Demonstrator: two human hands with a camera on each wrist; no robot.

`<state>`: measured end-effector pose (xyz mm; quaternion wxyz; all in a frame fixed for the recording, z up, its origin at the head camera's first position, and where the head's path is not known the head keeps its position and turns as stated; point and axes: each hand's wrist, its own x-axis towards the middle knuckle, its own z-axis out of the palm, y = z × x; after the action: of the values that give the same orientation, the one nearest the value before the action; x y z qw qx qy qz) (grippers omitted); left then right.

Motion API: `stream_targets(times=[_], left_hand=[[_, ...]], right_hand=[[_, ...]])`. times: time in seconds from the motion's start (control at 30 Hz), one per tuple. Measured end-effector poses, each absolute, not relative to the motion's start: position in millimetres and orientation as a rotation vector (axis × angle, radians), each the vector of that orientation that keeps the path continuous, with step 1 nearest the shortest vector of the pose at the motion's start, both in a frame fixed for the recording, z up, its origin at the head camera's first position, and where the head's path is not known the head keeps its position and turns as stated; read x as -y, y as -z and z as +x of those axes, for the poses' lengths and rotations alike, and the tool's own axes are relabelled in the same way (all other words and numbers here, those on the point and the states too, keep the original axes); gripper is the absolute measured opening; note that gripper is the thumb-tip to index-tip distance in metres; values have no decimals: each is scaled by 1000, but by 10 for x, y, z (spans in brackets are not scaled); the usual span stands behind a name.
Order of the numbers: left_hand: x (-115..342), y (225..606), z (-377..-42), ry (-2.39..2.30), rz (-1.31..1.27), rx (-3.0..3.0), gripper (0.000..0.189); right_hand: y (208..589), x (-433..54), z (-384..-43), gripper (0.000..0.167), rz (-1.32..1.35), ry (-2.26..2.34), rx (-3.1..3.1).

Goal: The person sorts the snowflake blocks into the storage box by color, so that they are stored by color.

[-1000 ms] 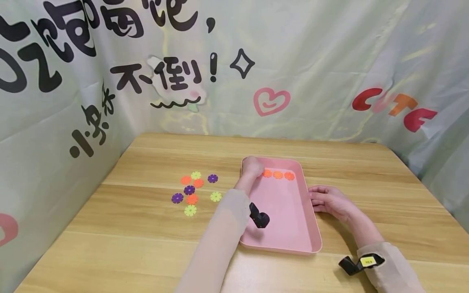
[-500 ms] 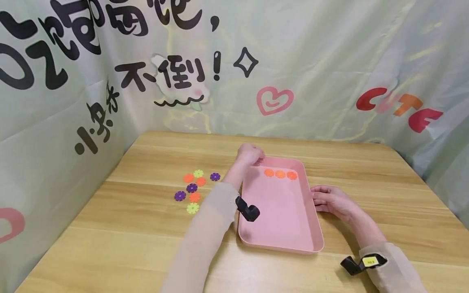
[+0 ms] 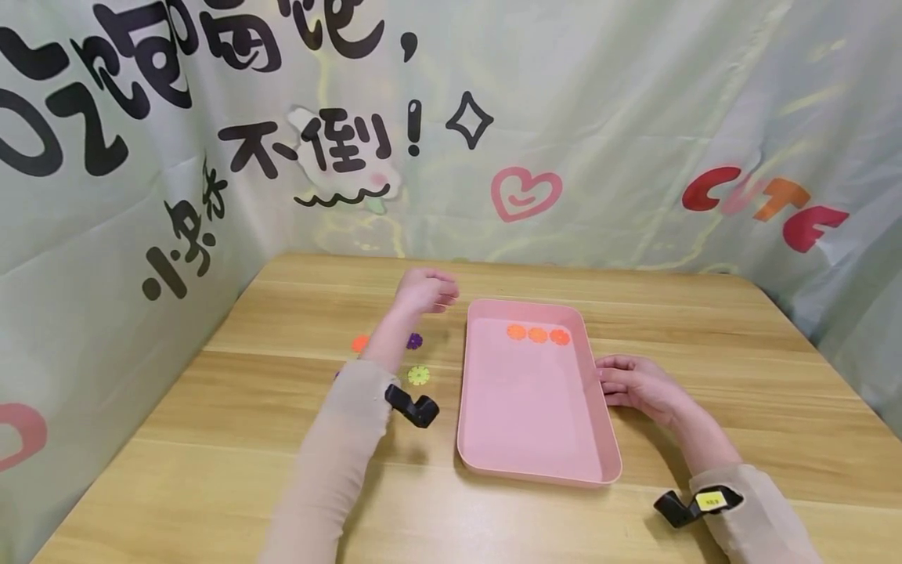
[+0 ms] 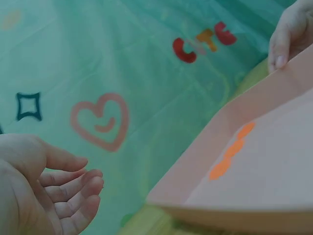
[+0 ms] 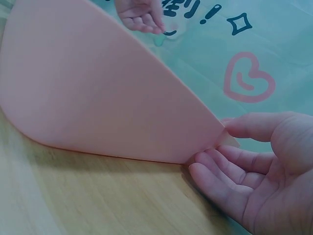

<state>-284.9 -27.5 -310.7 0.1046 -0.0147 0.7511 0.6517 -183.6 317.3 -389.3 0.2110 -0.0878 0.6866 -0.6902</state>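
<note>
A pink rectangular tray (image 3: 524, 423) lies on the table, with three orange notched plastic discs (image 3: 538, 335) in a row near its far wall. My left hand (image 3: 427, 291) hovers left of the tray's far corner, fingers loosely bent and nothing in them. At the tray's right wall, my right hand (image 5: 259, 166) has its thumb at the rim and its fingertips against the outer side. Left of the tray lie loose discs: an orange disc (image 3: 360, 344), a purple disc (image 3: 414, 341) and a yellow-green disc (image 3: 419, 376). My left forearm hides others there.
The wooden table (image 3: 211, 470) runs back to a printed cloth curtain (image 3: 620, 141) that also closes off the left and right sides. A black wrist camera (image 3: 412, 406) sits on the left sleeve, another black camera (image 3: 694, 507) on the right.
My left hand has come out of the tray's far left corner, over the rim, and moved left with fingers loosened. The right hand and the three orange discs stay in place.
</note>
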Motion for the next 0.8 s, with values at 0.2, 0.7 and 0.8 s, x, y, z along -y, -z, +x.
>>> stream_targets(times=[0.2, 0.7, 0.8], left_hand=[[620, 3125, -2814, -1943, -73, -2219, 31], [1315, 3474, -2572, -1646, -108, -2409, 34], [1367, 3526, -2548, -1586, -139, -2435, 31]], right_hand=[[3815, -3117, -1793, 15, -150, 1903, -1942], [3785, -3084, -1779, 13, -65, 1877, -1979], [3777, -3084, -1773, 12, -61, 1885, -1971]])
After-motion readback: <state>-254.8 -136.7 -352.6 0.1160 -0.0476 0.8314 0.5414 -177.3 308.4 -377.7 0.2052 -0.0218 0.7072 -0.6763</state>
